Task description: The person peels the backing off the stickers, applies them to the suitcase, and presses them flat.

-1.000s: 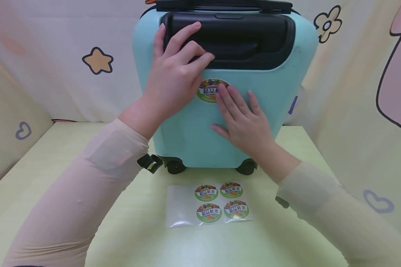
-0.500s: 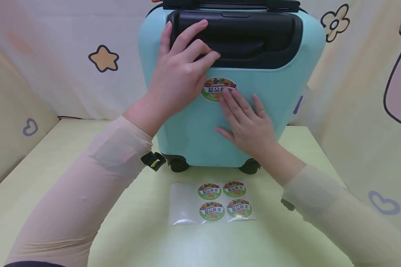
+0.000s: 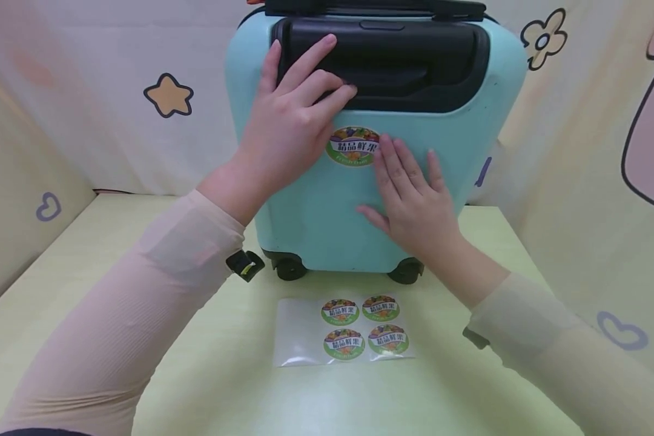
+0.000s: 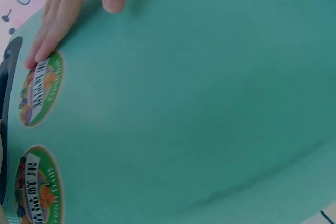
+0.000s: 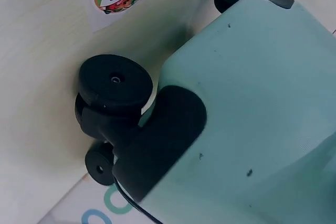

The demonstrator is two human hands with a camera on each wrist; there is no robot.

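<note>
A light-blue suitcase (image 3: 316,224) stands upright on the table, its black panel (image 3: 403,54) toward me. My left hand (image 3: 289,130) rests with spread fingers over that panel's left part. Below the panel, an oval fruit sticker (image 3: 353,146) lies on the shell. My right hand (image 3: 416,203) lies on the suitcase with straight fingers, fingertips at the sticker's right edge. In the left wrist view, a second oval sticker (image 4: 39,187) shows on the shell; my left hand covers it in the head view.
A sticker sheet (image 3: 298,333) with several oval stickers lies on the pale green table (image 3: 223,375) in front of the suitcase. Black wheels (image 3: 406,270) carry the case. A patterned cloth backdrop (image 3: 103,121) surrounds the table at the back and sides.
My right hand's fingers have slid rightward off the sticker's face to its right edge, uncovering most of it. My left hand stays on the black panel. The head view has shifted slightly.
</note>
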